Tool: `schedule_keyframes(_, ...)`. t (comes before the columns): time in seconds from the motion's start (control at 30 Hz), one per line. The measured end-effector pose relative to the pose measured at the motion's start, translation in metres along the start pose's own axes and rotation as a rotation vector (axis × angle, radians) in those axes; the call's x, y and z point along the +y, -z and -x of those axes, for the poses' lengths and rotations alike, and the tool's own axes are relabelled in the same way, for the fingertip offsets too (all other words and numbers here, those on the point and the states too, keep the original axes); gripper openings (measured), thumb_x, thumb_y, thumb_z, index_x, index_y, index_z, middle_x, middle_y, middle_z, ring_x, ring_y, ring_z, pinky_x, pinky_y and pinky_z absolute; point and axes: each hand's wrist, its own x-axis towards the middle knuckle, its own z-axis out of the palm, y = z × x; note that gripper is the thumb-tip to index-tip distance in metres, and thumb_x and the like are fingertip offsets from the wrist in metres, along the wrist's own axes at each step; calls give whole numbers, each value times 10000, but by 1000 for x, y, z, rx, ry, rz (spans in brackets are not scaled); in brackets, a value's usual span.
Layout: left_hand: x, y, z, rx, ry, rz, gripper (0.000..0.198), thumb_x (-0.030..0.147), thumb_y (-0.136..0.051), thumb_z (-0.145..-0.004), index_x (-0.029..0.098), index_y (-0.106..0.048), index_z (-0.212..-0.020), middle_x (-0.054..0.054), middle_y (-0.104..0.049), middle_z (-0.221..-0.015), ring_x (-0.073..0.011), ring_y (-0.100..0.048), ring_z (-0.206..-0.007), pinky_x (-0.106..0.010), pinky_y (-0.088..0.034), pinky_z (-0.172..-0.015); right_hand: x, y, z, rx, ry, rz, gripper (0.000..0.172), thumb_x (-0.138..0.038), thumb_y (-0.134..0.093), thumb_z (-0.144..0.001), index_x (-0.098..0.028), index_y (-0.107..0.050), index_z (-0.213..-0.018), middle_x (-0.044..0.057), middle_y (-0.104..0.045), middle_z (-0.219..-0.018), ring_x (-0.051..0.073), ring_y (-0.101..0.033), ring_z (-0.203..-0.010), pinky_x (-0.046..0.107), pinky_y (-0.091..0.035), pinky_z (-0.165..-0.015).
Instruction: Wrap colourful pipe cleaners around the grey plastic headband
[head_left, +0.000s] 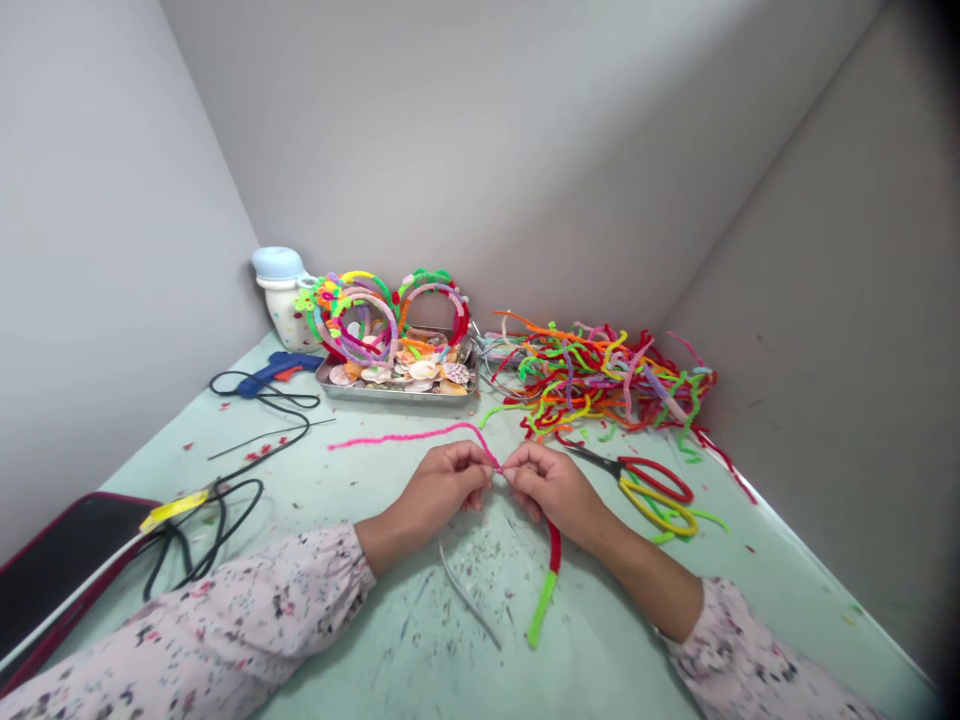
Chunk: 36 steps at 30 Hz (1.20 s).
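Note:
My left hand [448, 482] and my right hand [556, 487] meet fingertip to fingertip above the table, both closed in a pinch. Between them they hold a thin headband [555, 550] whose top is mostly hidden by the fingers. Its bare grey end [471, 598] hangs below my left hand. The other end, below my right hand, is covered in red and then bright green fuzz. A pink pipe cleaner [409, 436] rises from the pinched fingertips, bends, and stretches away to the left. Scissors [656, 494] with red and yellow handles lie to the right of my right hand.
Behind the hands stands a metal tray [397, 396] with shells and several fuzzy headbands [360, 320]. A tangled heap of pipe cleaners [600, 380] lies at back right. On the left are a white cup [285, 310], a blue glue gun [274, 372], black cable [251, 490] and a dark device [67, 550].

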Motion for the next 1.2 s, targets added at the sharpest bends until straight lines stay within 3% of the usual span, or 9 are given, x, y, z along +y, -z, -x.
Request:
schedule_keyframes(0.47, -7, 2, -1, 61, -34, -213, 138, 174, -485, -729, 153, -616, -768, 41, -505, -512, -82, -454, -465, -179, -316, -436, 1, 2, -4, -43, -53, -12, 88, -257, -518, -783, -179, -505, -747, -66, -529, -508, 52, -401, -323, 167, -314, -330)
schedule_keyframes(0.93, 4, -1, 5, 72, -47, -424, 195, 211, -453, -779, 162, -638, -820, 39, -516, -528, -88, -459, -476, -178, -323, -447, 2, 3, -6, -87, -86, -37, 96, -265, -517, -777, -171, -510, -761, -61, -536, -509, 58, -418, -316, 166, -325, -316)
schedule_keyframes(1.2, 2, -1, 6, 152, -112, -522, 173, 206, -481, -779, 191, -627, -871, 16, -583, -622, -107, -506, -565, -193, -364, -522, -4, 2, -8, -81, -102, -45, 98, -267, -516, -767, -174, -500, -742, -64, -522, -498, 56, -410, -315, 166, -308, -316)
